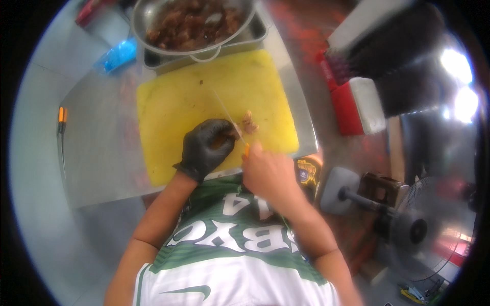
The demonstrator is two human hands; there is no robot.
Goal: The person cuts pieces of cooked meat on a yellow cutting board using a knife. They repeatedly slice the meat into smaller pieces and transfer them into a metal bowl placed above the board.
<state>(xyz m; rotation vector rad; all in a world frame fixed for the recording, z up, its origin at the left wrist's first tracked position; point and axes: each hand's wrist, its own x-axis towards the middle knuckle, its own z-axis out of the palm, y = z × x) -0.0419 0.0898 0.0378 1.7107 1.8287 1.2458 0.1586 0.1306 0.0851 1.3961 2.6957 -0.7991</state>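
My left hand (pixel 208 147), in a black glove, pinches a small piece of meat (pixel 235 132) over a yellow cutting board (pixel 183 99). In my bare right hand (pixel 268 168) is a knife (pixel 227 111) with an orange handle; its thin blade points away to the upper left and passes at the held meat. Whether the blade touches the meat is not clear. Another piece of meat (pixel 250 122) lies on the board just right of the blade. A small dark scrap (pixel 201 82) rests near the board's far side.
Beyond the board, a metal bowl of meat pieces (pixel 139 28) stands on a metal tray (pixel 164 67). A blue plastic bag (pixel 118 55) lies at its left. Orange-handled tools (pixel 62 122) rest at the table's left edge. Right of the table stand a red and white cooler (pixel 348 111) and a fan (pixel 417 229).
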